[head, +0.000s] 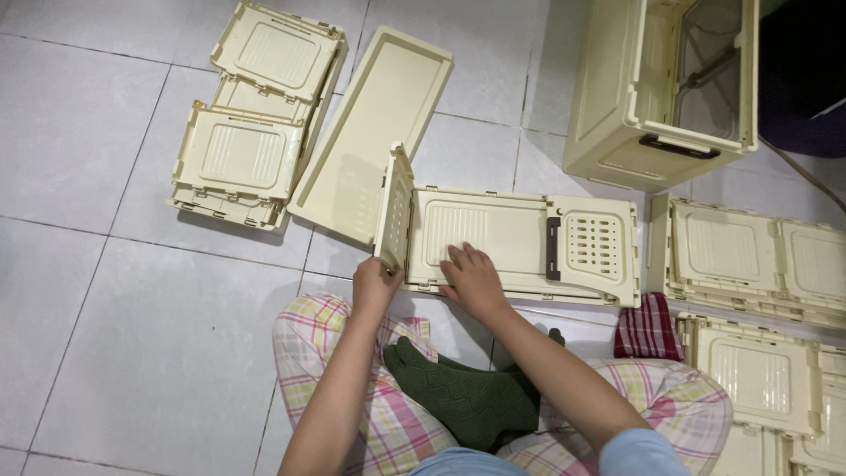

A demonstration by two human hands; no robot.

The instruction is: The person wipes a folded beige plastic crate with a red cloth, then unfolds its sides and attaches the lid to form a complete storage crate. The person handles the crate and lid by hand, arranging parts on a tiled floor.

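In the head view, the left hand [375,284] pinches the lower corner of a cream perforated plastic end flap [394,210], tilted up. The right hand [473,278] presses flat, fingers spread, on the cream folded plastic crate panel [520,242] lying on the tiled floor [132,308]. An assembled cream crate [661,79] is cut off at the top edge.

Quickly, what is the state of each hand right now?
Left hand: closed on the raised end flap of the folded cream crate.
Right hand: open, flat on the crate panel.
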